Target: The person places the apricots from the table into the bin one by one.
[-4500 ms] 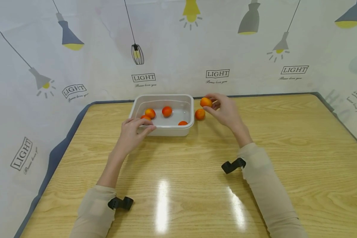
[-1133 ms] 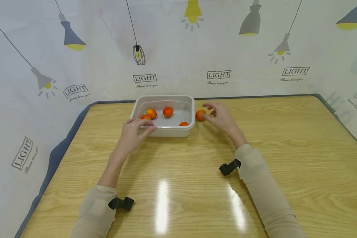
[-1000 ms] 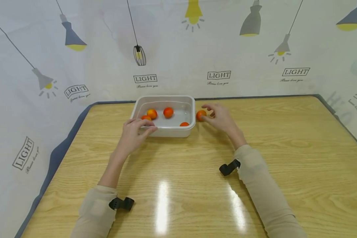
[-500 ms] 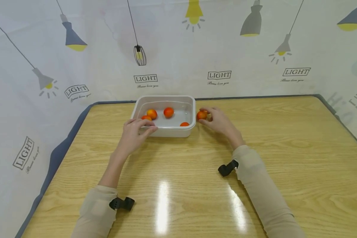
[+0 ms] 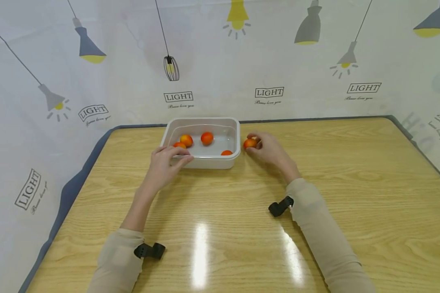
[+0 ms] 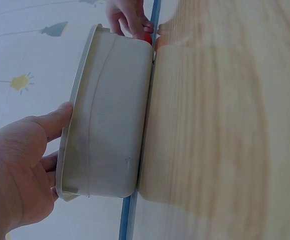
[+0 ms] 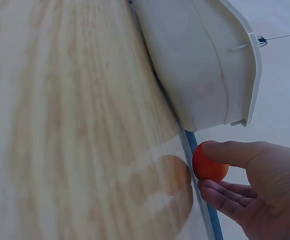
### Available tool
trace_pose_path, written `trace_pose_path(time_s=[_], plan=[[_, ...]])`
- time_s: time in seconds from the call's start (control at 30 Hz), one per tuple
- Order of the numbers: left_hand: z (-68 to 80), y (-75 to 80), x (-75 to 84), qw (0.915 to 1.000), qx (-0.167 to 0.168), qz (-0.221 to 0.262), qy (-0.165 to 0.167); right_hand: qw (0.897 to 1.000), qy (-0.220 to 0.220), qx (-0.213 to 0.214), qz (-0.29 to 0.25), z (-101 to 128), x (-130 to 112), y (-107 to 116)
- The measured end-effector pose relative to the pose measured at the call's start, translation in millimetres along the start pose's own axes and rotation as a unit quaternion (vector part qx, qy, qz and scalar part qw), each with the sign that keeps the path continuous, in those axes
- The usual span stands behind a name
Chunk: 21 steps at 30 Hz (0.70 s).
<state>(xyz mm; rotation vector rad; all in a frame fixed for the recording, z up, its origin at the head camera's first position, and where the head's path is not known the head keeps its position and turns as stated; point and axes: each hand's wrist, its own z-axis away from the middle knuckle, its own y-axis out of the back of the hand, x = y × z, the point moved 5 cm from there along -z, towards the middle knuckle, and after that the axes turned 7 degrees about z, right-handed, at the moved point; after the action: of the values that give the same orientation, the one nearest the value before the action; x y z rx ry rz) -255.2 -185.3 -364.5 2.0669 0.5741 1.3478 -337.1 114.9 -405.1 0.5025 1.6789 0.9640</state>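
Observation:
A white plastic box [image 5: 212,163] stands at the back of the table. My left hand [image 5: 165,166] pinches its front left rim, thumb outside and fingers reaching over, as the left wrist view also shows. Inside lie several orange-red round fruits, one in the middle [image 5: 207,138], another [image 5: 186,141] to its left; the front wall and my left hand partly hide others. Just right of the box, my right hand [image 5: 270,151] pinches a similar fruit [image 5: 249,144] between thumb and fingers. In the right wrist view this fruit [image 7: 211,164] sits low, close to the tabletop.
The wooden table [image 5: 220,203] has a dark blue edge along the back. Behind it hangs a pale cloth [image 5: 220,61] printed with lamps. Small black wrist cameras [image 5: 280,206] sit on both sleeves.
The fruit my right hand held 4.5 s ago is out of its grasp. The hand has since closed around the fruit beside the box and shifted it slightly right. My left hand stays put.

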Motion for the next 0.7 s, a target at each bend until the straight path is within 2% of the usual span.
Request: trace_pose_path(time_s=[0.27, 0.7], plan=[[-0.6, 0.3, 0.5, 1.0000, -0.001, -0.002, -0.001, 1.000, 0.002, 0.017, -0.021, -2.5, -0.6, 6.0], [-0.8, -0.3, -0.1, 1.0000, -0.004, -0.002, -0.001, 0.997, 0.036, 0.070, -0.022, 0.1, -14.3, 23.8]])
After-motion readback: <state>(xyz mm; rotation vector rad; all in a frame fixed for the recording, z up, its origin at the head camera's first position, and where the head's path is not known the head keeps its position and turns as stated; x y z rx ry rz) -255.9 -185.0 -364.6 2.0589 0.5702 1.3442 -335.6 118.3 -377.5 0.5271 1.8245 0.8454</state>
